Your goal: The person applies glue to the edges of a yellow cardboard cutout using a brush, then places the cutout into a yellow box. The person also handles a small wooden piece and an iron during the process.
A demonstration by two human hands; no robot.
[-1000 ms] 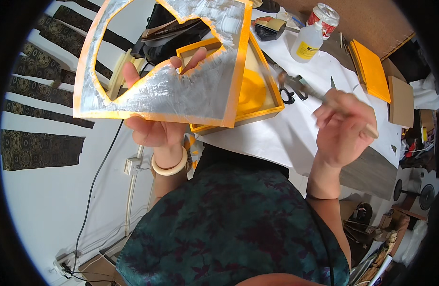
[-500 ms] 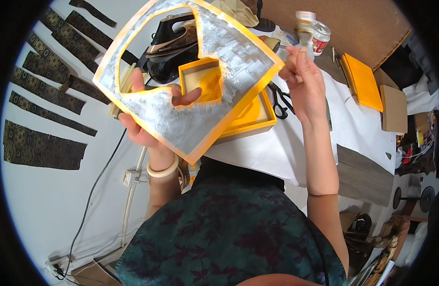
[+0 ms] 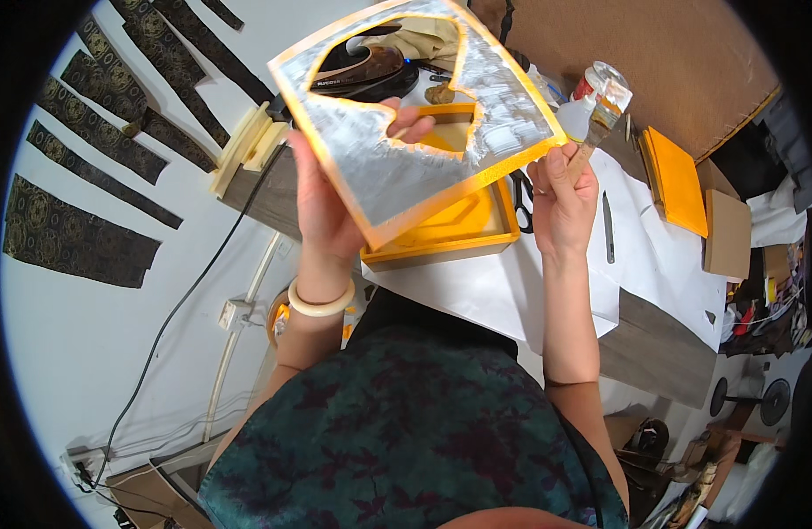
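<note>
My left hand [image 3: 326,203] grips a grey-smeared panel [image 3: 362,167] with yellow-orange edges and an irregular cut-out. Its thumb lies along the outer edge, and some fingers show through the cut-out. In my closed right hand [image 3: 564,198] is a flat paintbrush [image 3: 601,123], its bristle end pointing up. The fingers of that hand meet or nearly meet the panel's right corner; contact is hard to tell. Below the tilted panel stands a shallow yellow box [image 3: 445,250], partly hidden by it.
Black scissors [image 3: 522,207] lie beside the box, on white paper [image 3: 648,256] with a thin blade-like tool [image 3: 609,227]. A can [image 3: 598,81] and a white nozzle-topped container [image 3: 575,119] stand behind. An iron [image 3: 366,75] is at the back left. A yellow panel [image 3: 674,181] lies right.
The panel has shifted right in the picture and tilted flatter. My right hand has lowered slightly, bringing the brush down and close to the panel's right corner. The view has turned a little.
</note>
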